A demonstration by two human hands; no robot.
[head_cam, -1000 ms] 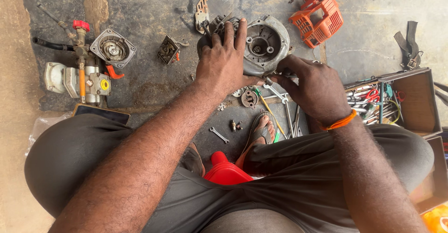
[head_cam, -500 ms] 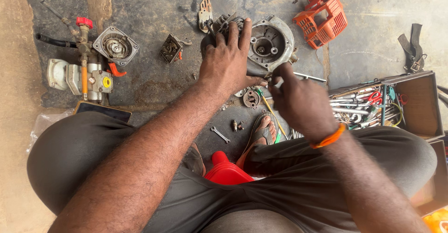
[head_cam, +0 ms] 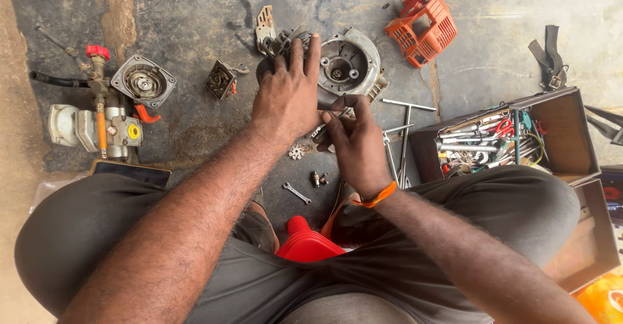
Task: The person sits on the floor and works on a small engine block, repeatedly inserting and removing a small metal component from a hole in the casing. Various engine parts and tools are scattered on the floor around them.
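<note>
I sit on a dark, oily concrete floor with a small engine block (head_cam: 347, 64) in front of me. My left hand (head_cam: 289, 94) lies flat on top of its finned left part and holds it down. My right hand (head_cam: 354, 142) is closed around a thin metal tool (head_cam: 337, 115) whose tip points at the engine's lower left side, just beside my left palm. An orange band sits on my right wrist. The engine's round open housing shows to the right of my left fingers.
An orange plastic cover (head_cam: 422, 29) lies at the far right; a T-handle wrench (head_cam: 405, 126) lies beside my right hand. An open toolbox (head_cam: 564, 126) full of tools stands at the right. A round recoil housing (head_cam: 143, 81), a pump assembly (head_cam: 97, 126), a small spanner (head_cam: 296, 193) and loose small parts (head_cam: 296, 151) lie around.
My right hand has moved left and up from the toolbox side, with the tool, to the engine next to my left hand. My left hand has stayed on the engine.
</note>
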